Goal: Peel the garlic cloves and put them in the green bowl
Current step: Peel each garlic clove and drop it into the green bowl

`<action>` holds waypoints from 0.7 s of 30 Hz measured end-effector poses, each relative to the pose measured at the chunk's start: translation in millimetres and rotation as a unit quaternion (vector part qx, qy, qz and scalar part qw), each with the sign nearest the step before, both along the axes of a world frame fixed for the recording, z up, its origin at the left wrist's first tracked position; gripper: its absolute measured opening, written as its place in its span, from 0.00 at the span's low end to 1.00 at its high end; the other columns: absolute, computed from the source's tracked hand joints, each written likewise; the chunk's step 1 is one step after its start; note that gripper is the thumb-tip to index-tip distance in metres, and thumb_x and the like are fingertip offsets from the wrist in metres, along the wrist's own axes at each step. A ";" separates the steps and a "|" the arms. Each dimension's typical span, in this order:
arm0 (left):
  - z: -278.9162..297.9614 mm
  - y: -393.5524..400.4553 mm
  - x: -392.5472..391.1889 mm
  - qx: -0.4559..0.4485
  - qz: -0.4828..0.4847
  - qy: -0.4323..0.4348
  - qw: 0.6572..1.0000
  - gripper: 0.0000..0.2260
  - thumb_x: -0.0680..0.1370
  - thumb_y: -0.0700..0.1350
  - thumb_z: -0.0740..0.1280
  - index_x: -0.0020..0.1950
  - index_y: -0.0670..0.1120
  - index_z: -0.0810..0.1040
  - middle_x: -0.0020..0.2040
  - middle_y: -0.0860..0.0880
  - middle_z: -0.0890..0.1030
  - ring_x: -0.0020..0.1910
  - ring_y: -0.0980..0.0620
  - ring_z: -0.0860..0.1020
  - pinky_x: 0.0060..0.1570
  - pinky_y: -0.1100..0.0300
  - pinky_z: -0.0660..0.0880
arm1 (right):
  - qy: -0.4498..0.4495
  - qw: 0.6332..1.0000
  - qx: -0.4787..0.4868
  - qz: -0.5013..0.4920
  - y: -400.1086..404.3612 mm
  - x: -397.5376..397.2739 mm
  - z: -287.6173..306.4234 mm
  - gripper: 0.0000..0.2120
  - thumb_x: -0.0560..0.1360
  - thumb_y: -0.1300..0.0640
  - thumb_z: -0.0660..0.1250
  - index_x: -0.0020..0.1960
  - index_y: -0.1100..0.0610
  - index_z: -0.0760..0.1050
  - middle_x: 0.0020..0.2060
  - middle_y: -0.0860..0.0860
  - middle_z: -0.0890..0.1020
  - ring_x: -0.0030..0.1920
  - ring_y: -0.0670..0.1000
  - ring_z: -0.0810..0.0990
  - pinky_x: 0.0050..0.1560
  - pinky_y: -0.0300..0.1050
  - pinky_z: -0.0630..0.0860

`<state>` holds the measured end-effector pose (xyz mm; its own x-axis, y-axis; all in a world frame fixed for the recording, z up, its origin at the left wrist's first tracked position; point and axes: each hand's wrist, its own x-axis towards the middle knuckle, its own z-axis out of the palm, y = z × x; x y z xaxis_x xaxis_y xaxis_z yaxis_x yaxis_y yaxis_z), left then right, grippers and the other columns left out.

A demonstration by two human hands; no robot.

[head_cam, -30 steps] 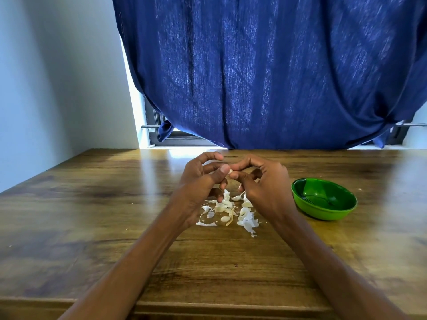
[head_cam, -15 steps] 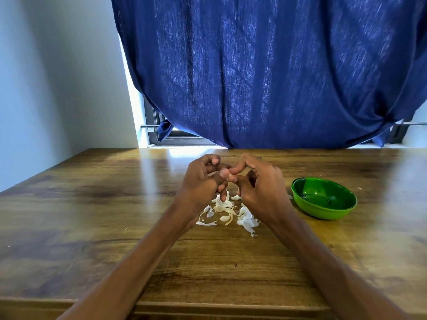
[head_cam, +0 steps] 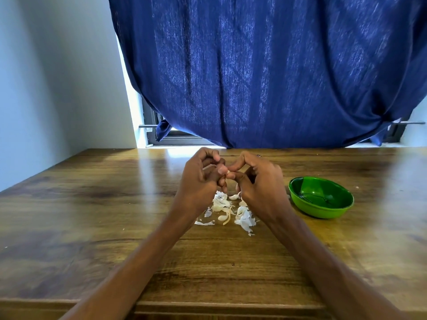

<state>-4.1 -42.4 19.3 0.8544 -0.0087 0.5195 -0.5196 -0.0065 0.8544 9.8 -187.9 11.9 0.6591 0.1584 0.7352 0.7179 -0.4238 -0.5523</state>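
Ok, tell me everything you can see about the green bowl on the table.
The green bowl is small, round and shallow, glossy bright green inside and out, possibly glazed or plastic. It stands upright on the wooden table, to the right of the right hand and the heap of garlic skins, apart from both. No cloves show inside it, only dark reflections. Nothing but the table touches it.

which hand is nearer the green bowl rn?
Right. The right hand is just left of the bowl, a small gap apart, pinching a clove with the left hand, which sits farther left, beyond the right hand.
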 end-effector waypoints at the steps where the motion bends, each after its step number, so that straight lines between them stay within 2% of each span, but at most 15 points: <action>1: 0.3 -0.4 -0.4 -0.002 0.000 -0.006 1.000 0.08 0.80 0.27 0.63 0.50 0.40 0.71 0.40 0.46 0.77 0.29 0.57 0.75 0.32 0.62 0.77 | 0.006 1.000 0.009 -0.003 0.5 -0.7 0.7 0.06 0.76 0.67 0.71 0.45 0.57 0.78 0.35 0.42 0.81 0.34 0.42 0.82 0.30 0.39 0.77; 2: 0.4 -0.4 -0.5 -0.003 0.003 -0.013 1.000 0.07 0.80 0.28 0.64 0.52 0.38 0.73 0.40 0.48 0.78 0.30 0.57 0.76 0.32 0.61 0.78 | 0.015 1.000 0.017 -0.006 0.8 -0.7 1.3 0.06 0.76 0.64 0.72 0.45 0.54 0.78 0.34 0.43 0.81 0.33 0.44 0.81 0.30 0.41 0.77; 4: 1.2 0.2 -1.5 -0.013 0.008 -0.022 1.000 0.07 0.80 0.29 0.66 0.56 0.35 0.73 0.42 0.49 0.79 0.30 0.56 0.78 0.33 0.60 0.79 | 0.028 0.999 0.036 -0.006 1.6 -1.7 2.7 0.07 0.76 0.60 0.73 0.44 0.51 0.78 0.34 0.44 0.82 0.33 0.45 0.81 0.30 0.37 0.76; 9: 4.9 0.7 -4.0 -0.042 0.016 -0.015 0.999 0.09 0.80 0.31 0.66 0.60 0.36 0.75 0.48 0.39 0.81 0.30 0.53 0.78 0.34 0.55 0.82 | 0.059 0.994 0.090 -0.003 2.6 -4.3 5.7 0.06 0.75 0.61 0.73 0.44 0.53 0.78 0.38 0.45 0.83 0.30 0.43 0.81 0.28 0.32 0.72; 15: 5.7 3.0 -4.8 -0.021 0.053 -0.010 0.998 0.13 0.75 0.33 0.74 0.57 0.42 0.78 0.46 0.44 0.86 0.33 0.47 0.83 0.35 0.55 0.82 | 0.064 0.993 0.094 -0.003 3.3 -5.5 6.6 0.07 0.75 0.59 0.74 0.44 0.50 0.78 0.41 0.44 0.84 0.31 0.44 0.81 0.30 0.33 0.74; 21: 6.3 1.7 -6.4 -0.026 0.084 -0.014 0.996 0.13 0.73 0.34 0.76 0.53 0.44 0.77 0.41 0.46 0.86 0.31 0.49 0.84 0.31 0.57 0.80 | 0.071 0.993 0.094 -0.010 3.7 -6.9 6.9 0.08 0.75 0.60 0.74 0.43 0.48 0.77 0.40 0.44 0.84 0.30 0.43 0.81 0.31 0.34 0.76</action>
